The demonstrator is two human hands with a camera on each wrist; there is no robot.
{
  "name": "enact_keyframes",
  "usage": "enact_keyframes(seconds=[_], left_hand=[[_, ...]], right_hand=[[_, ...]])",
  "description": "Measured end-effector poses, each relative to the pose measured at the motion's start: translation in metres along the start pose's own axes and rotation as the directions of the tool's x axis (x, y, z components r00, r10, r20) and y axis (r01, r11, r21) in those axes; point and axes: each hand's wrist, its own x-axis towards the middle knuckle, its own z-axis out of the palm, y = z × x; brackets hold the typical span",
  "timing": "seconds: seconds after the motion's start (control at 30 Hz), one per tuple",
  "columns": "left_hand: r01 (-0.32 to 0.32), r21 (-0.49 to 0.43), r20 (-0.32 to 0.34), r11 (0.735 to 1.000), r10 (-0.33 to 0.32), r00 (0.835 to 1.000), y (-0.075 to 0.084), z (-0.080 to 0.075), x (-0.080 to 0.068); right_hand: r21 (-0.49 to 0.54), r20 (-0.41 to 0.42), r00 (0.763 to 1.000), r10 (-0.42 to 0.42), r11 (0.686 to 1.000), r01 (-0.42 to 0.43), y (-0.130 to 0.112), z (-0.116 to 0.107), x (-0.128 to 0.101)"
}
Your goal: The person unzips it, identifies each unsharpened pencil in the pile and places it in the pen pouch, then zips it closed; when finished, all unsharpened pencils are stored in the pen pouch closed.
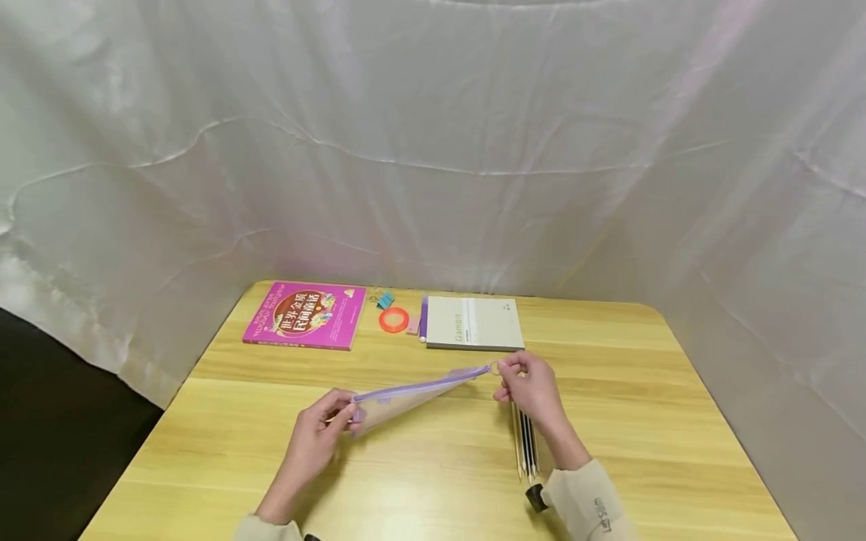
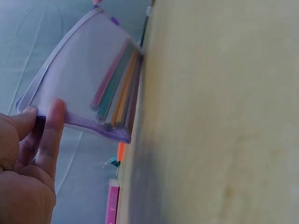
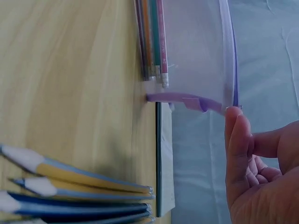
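Two hands stretch a translucent purple zip pouch [image 1: 413, 394] between them above the middle of the wooden tabletop [image 1: 676, 421], its lower edge resting on the wood. The left hand [image 1: 314, 436] pinches the pouch's left end, thumb and fingers [image 2: 49, 135] pressed on the purple trim. Inside, lying along the bottom seam, is a small bundle of coloured pencils [image 2: 117, 88] — pink, teal and orange among them, with pale eraser ends in the right wrist view. The right hand [image 1: 531, 387] is closed around the zip's far end, pinching the pull ring [image 1: 496, 368] with fingers curled. Just under that wrist lie several more pencils [image 1: 526, 447], side by side, pointing toward the near edge, with a small black object [image 1: 536, 497] at their near end.

Along the far edge, left to right: a magenta book [image 1: 304, 315], a blue binder clip [image 1: 385, 300], an orange tape ring [image 1: 394, 320] and a grey notebook [image 1: 473, 323] — all well apart from the pouch. The tabletop's right half and near left corner lie open. White drapery [image 1: 433, 135] closes in behind and to both sides.
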Motion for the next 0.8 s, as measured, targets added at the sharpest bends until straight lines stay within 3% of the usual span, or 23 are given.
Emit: enact_keyframes(seconds=[0.13,0.47,0.8], left_hand=[[0.014,0.015,0.035,1.0,-0.015,0.999,-0.001,-0.0024,0.0015],[0.004,0.051,0.028,0.999,-0.005,1.0,-0.0016,0.0011,0.0038],[-0.005,0.04,0.076,0.999,0.002,0.997,-0.0019,-0.0046,0.0055]], right_hand=[[-0.003,0.051,0.998,0.031,1.0,-0.031,0.0011,-0.0112,0.0033],[0.012,0.011,0.999,0.053,0.999,-0.053,0.0034,-0.0101,0.0019],[0.053,0.014,0.999,0.035,0.998,-0.036,0.0031,-0.0061,-0.0001]])
